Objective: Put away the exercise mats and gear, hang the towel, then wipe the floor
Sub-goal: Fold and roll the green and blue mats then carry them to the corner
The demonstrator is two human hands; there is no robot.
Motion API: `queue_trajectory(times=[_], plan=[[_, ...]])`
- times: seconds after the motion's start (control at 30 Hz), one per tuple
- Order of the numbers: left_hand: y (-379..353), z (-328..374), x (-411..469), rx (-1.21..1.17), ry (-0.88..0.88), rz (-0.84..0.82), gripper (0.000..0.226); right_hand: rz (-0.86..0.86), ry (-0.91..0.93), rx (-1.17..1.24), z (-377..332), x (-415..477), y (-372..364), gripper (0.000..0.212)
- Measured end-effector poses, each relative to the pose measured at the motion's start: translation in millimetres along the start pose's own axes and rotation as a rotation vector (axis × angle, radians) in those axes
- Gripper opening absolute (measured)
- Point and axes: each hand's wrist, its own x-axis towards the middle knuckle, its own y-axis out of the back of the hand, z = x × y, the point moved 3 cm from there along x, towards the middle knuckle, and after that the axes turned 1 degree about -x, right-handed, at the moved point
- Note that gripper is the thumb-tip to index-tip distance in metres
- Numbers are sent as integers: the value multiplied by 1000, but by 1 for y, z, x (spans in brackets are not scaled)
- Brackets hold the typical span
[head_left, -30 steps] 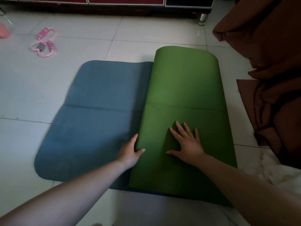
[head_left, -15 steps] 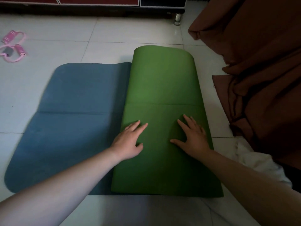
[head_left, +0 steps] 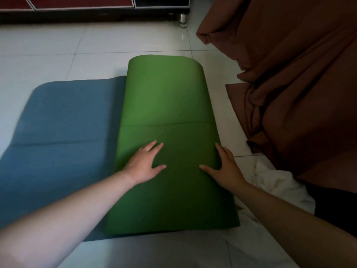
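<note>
On the tiled floor directly ahead of the person, a green mat lies over the right part of a blue mat; whether the two are one folded piece cannot be determined. Left hand rests flat on the near half of the green mat, close to its left edge, fingers straight and spread, gripping nothing. Right hand is at the right edge of the same mat, thumb laid out on the green surface and index finger straight along the edge; the remaining fingers are hidden past the edge, so it cannot be told whether they hook under it. Long axis of the green mat runs away from the person toward a cabinet at the far wall, tilted slightly to the right. Its far end is rounded and reaches beyond the blue mat's far edge. A crease crosses both mats at about mid-length, just beyond the fingertips. Brown cloth is heaped to the right, apart from the mat. A white towel lies crumpled just beside the right forearm.
</note>
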Motion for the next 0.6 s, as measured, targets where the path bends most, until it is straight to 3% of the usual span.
queue_trajectory(times=[0.27, 0.5, 0.6], plan=[[-1, 2, 1, -65, 37, 30, 79, -19, -127, 191, 6, -1, -1, 114], [8, 2, -6, -194, 33, 86, 74, 21, -264, 213, -4, 0, 9, 122], [11, 3, -9, -226, 38, 85, 74, 22, -277, 271, -17, -3, 14, 142]])
